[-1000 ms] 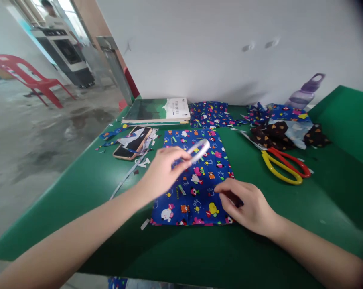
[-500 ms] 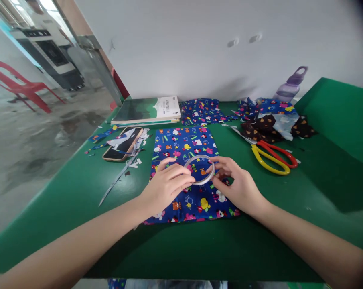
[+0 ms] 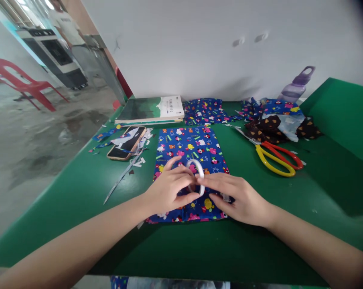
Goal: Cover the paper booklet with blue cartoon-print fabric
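A narrow white roll of tape [image 3: 200,176] stands tilted on edge above the blue cartoon-print cloth [image 3: 187,140]. My left hand [image 3: 172,186] grips its left side, thumb below and fingers reaching into the ring. From the right, my right hand [image 3: 240,196] touches the tape's outer edge with its fingertips; its fingers are stretched out and the thumb is apart. The cloth lies flat on the green table [image 3: 181,249], partly covered by both hands.
Left of the cloth lie a phone [image 3: 127,143] and scraps of cut strip [image 3: 121,180]. Books [image 3: 151,110] and a printed cloth piece [image 3: 203,111] are behind. Scissors [image 3: 276,158], a fabric heap [image 3: 271,124] and a purple bottle [image 3: 295,86] stand right. A person [image 3: 67,28] is far left.
The tape roll has turned from facing up to nearly edge-on. My right hand has gone from curling at its right side to reaching with straighter fingers. The view has shifted slightly.
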`<state>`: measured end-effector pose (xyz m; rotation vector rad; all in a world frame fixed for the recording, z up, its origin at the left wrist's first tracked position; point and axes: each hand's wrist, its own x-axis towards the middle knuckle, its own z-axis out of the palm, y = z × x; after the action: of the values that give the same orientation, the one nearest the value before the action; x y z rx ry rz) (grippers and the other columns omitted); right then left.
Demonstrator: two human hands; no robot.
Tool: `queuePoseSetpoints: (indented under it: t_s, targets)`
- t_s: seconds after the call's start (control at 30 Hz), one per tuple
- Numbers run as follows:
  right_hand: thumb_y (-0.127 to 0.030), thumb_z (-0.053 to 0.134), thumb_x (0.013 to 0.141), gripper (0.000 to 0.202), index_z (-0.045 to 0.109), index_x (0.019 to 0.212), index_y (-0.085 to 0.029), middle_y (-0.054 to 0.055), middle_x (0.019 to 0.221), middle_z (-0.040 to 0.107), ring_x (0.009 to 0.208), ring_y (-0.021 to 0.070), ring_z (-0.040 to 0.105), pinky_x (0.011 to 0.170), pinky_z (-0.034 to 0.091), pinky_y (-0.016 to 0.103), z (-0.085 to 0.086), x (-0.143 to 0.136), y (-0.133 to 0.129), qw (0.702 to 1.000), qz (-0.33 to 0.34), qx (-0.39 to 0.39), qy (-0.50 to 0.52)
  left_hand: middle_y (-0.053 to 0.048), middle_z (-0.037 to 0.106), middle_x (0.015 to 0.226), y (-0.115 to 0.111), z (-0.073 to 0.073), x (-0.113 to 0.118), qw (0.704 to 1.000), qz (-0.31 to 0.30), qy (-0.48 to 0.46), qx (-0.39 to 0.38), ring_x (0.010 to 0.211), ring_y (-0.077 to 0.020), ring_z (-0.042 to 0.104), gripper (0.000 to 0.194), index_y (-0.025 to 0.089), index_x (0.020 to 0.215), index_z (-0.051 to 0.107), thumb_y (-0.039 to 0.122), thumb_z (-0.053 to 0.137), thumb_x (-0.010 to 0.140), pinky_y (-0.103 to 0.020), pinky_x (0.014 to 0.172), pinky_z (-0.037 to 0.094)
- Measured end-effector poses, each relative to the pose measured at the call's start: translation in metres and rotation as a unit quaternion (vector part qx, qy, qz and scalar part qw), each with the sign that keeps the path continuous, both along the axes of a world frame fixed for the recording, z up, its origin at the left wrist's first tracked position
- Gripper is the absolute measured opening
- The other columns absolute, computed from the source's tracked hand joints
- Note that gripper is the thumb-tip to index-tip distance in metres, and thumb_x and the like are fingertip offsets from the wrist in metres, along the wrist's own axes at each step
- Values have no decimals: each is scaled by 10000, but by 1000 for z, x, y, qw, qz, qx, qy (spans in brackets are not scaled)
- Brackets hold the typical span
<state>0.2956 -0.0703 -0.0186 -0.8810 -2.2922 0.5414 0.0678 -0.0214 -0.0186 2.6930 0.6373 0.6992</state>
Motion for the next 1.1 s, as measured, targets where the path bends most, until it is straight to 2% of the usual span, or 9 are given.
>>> queuePoseSetpoints:
  t_s: [0.07,0.23,0.3,0.43,0.57,0.7,0.83,0.97,1.1]
  targets:
    - [-132,482,869,486,449,1339,-249,56,1303,555,1178,155,523,993,452,365,1,-1,0,999,32,10,-8,6,683,933,0,0,0,1000,-3,-2,2,959,-153,589,104,211,836,600,277,537,886,-472,1118,166]
    - [-130,494,859,555,384,1386,-264,54,1268,578,1161,161,528,1014,428,410,1,-3,1,998,52,24,-10,-10,689,944,0,-1,1,999,-37,1,5,989,-169,586,105,213,844,600,281,526,876,-468,1108,197]
    - [-143,501,860,586,343,1411,-263,56,1275,573,1176,168,521,1032,410,420,0,-2,1,999,44,19,-13,5,687,900,-1,-1,1,999,-39,-2,-1,955,-152,599,87,213,843,591,255,521,875,-459,1115,190]
    - [-191,509,863,683,197,1468,-240,74,1305,552,1197,192,518,1006,446,398,-3,0,2,1000,-15,-25,-7,17,667,889,-1,-2,3,1000,1,-15,-5,891,-117,617,53,209,852,570,203,519,867,-458,1125,172]
    - [-207,514,856,686,205,1467,-257,58,1347,522,1194,203,528,1004,455,389,-7,3,3,999,-27,-44,3,17,668,851,0,-5,3,999,27,-30,34,801,-114,625,66,199,826,553,152,506,832,-499,1121,168]
    - [-192,512,853,706,180,1472,-259,50,1359,510,1207,199,518,1021,442,392,-7,3,3,998,-18,-63,9,41,653,762,-1,-5,2,997,12,-51,56,703,-99,611,76,194,795,529,121,504,797,-502,1128,150]
    - [-155,505,849,748,115,1482,-241,57,1439,411,1269,185,451,1068,387,380,-4,2,2,998,-5,-63,26,63,633,702,-3,-3,2,994,-19,-52,92,687,-98,603,98,205,795,527,113,493,789,-508,1132,135]
    - [-141,529,838,716,193,1462,-234,73,1474,354,1300,183,408,1080,365,386,-3,2,3,999,13,-16,29,38,660,809,0,-6,3,994,-2,-14,109,858,-135,622,127,208,803,525,87,488,794,-517,1135,117]
    - [-160,556,828,616,341,1401,-230,67,1389,478,1250,170,460,1073,364,398,-1,1,4,998,67,-14,-3,-36,656,944,3,-11,3,994,66,15,87,931,-173,609,240,177,948,508,19,426,786,-543,1125,128]
